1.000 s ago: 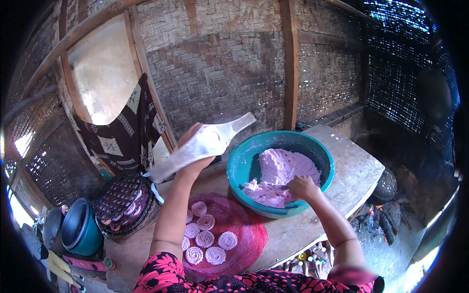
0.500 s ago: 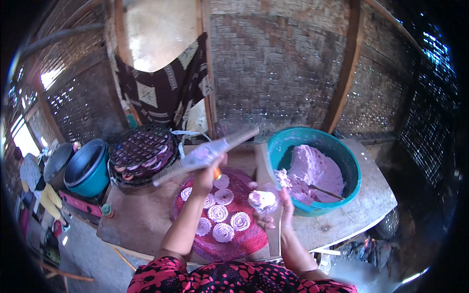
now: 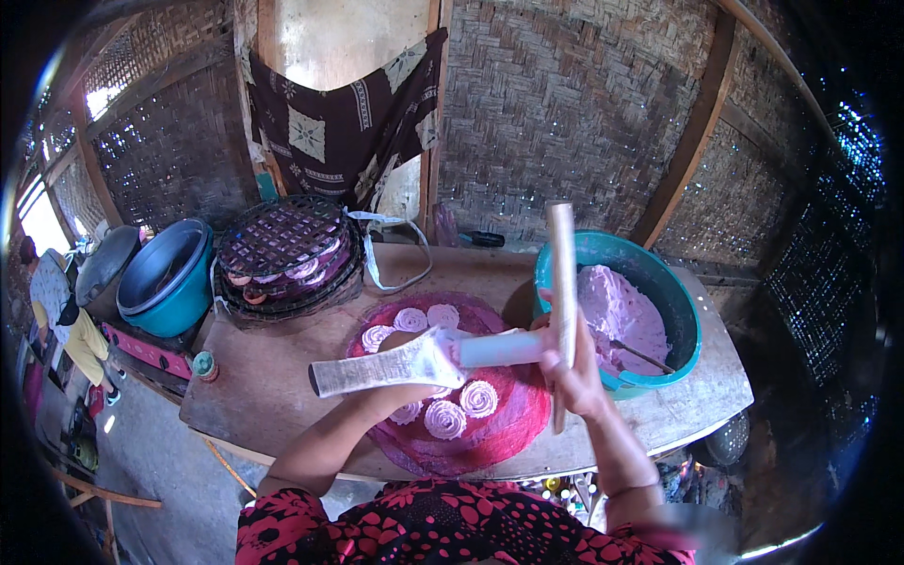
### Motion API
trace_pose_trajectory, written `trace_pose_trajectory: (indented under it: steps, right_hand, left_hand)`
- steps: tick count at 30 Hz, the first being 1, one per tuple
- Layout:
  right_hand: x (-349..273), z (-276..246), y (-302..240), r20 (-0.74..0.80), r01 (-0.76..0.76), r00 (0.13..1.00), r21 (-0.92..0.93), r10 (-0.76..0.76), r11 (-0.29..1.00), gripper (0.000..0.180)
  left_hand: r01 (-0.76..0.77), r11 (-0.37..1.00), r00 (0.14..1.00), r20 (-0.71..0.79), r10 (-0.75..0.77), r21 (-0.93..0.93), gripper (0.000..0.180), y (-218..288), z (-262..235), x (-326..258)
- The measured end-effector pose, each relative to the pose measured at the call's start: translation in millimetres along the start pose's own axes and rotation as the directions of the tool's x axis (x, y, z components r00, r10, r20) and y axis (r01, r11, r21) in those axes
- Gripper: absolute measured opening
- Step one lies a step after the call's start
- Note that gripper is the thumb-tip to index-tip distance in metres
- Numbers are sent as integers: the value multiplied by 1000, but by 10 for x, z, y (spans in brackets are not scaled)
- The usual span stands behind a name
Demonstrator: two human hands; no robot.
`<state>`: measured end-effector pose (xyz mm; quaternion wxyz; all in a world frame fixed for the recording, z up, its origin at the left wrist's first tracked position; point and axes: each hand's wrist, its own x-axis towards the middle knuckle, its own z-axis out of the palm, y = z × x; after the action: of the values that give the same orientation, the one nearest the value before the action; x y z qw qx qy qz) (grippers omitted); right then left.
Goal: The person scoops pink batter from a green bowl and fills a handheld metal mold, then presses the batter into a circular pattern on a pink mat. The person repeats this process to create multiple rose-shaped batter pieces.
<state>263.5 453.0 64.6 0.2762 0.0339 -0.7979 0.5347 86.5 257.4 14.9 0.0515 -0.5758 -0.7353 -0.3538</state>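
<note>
My left hand (image 3: 399, 340) is closed around the pale wooden crosspiece (image 3: 372, 372) of a hand-operated dough press, which hides most of its fingers. My right hand (image 3: 581, 379) grips the press's other wooden piece (image 3: 562, 273), seen nearly edge-on. A pale round shaft (image 3: 499, 349) spans the gap between the two pieces, lying about level. Below the press is a red round mat (image 3: 513, 436) bearing several pink coiled dough swirls (image 3: 444, 419). Close beyond my right hand stands a teal basin (image 3: 695, 330) with pink dough (image 3: 626, 315) and a stirring handle (image 3: 643, 357) in it.
Stacked woven racks (image 3: 287, 235) with pink coils stand at the table's left back. Left of the wooden table (image 3: 282, 377) are a dark basin (image 3: 169, 259) and a small jar (image 3: 205, 365). A person (image 3: 71, 315) stands at far left.
The two press pieces, apart before, have come together. My left hand has brought its piece down and turned it; the right hand's piece has tipped over, hiding the dough lump seen in it.
</note>
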Motion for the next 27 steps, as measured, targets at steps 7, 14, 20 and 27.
trace_pose_trajectory:
  steps: [7,14,20,27]
  right_hand:
    - [192,134,-590,518,310,854,-442,-42,842,113]
    - [-69,600,-288,551,107,833,-255,53,961,101]
    - [-230,647,143,496,-601,756,266,428,754,120]
    - [-932,718,699,582,-579,811,813,-51,62,81]
  left_hand:
    - [166,925,743,660,111,-343,59,36,-200,-164]
    - [199,636,853,451,262,-746,36,140,267,-619]
    - [248,734,851,504,146,-633,29,-254,86,-605]
    - [189,561,932,327,155,-806,48,-517,-500,-310]
